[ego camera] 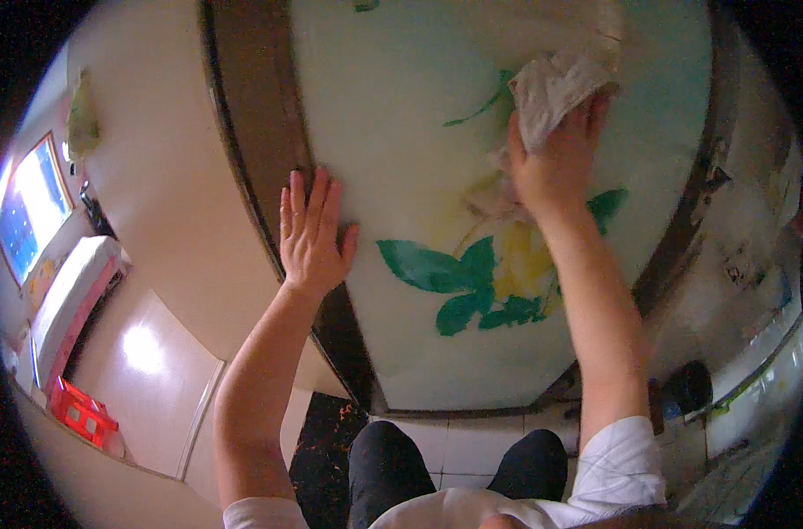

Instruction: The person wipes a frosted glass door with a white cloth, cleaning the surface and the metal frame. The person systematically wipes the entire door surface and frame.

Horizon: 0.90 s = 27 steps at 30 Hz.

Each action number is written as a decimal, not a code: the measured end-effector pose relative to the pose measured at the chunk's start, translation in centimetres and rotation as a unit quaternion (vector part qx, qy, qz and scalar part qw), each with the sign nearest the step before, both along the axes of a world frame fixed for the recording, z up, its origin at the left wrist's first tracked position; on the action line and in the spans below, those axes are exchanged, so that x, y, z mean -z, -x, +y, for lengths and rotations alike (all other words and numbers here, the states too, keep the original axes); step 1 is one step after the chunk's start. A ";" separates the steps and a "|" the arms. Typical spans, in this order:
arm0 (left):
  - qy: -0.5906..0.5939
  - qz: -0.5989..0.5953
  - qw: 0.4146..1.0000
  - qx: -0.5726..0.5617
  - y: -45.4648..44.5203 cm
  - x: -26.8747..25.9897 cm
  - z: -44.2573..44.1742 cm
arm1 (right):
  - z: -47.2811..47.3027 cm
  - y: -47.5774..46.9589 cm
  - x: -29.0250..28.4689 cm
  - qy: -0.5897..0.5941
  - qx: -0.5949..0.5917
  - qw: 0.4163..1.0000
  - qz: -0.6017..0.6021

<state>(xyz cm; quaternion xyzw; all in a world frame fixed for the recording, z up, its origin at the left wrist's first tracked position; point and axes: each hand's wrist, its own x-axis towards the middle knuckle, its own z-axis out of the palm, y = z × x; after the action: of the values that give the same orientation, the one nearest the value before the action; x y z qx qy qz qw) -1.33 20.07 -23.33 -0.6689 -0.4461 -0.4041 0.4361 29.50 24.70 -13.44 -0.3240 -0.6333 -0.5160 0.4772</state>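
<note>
A framed pane of frosted-looking glass [401,357], painted with green leaves [421,266] and a yellow flower [519,254], fills the middle of the view. My right hand [557,155] holds a crumpled pale cloth [557,86] against the pane's upper right part, above the flower. On the dark brown frame [259,99] at the left rests my left hand [314,231], flat, with its fingers pointing up and its thumb apart; nothing is in it. Part of the right fingers lies behind the cloth.
A cream wall or panel [157,132] adjoins the frame at left. Farther left are a bright window [34,205] and a red plastic object [84,413]. White floor tiles [464,446] show below the pane, beside my knees. A dark round object [691,385] is at lower right.
</note>
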 end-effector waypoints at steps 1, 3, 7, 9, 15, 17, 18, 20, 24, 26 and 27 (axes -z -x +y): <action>-0.006 0.003 1.000 0.011 0.1 0.0 -0.1 | 0.4 1.6 0.4 0.019 -0.011 1.000 0.015; -0.012 0.010 0.999 0.038 0.2 -0.2 -0.1 | -0.6 4.9 7.0 0.096 -0.096 0.991 -0.004; 0.008 -0.004 0.999 0.044 0.6 0.3 -0.2 | -3.1 7.8 24.1 0.290 -0.144 0.914 -0.245; 0.030 -0.009 0.998 0.056 0.9 1.4 -0.3 | -4.2 6.9 28.9 0.297 -0.209 0.892 -0.268; 0.249 -0.043 0.967 0.004 0.5 13.1 -4.5 | -4.3 4.2 13.9 0.380 -0.117 0.898 -0.190; 0.330 -0.094 0.939 0.028 -0.4 17.5 -5.5 | -2.7 4.8 3.7 0.136 -0.118 0.976 -0.121; 0.295 -0.103 0.949 0.045 -0.9 19.2 -5.8 | -2.1 5.7 -0.5 0.096 -0.046 0.993 -0.059; 0.277 -0.129 0.950 0.057 -1.9 21.7 -6.1 | -0.9 8.3 -6.5 -0.072 -0.047 0.996 -0.036; 0.216 -0.189 0.956 0.064 -3.8 24.4 -5.9 | -0.5 16.1 -4.8 -0.073 -0.120 0.990 0.010; 0.219 -0.233 0.944 0.083 -4.1 25.6 -5.9 | -1.5 18.8 2.3 0.046 -0.191 0.979 -0.047; 0.207 -0.257 0.938 0.110 -4.1 26.5 -6.0 | -2.0 19.7 6.6 0.113 -0.214 0.966 -0.094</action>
<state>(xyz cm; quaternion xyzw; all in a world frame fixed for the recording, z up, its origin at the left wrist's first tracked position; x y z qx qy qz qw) 2.75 14.03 -49.83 -0.6626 -0.5407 -0.5061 0.1115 9.82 22.74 -20.00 -0.1832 -0.7842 -0.3547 0.4751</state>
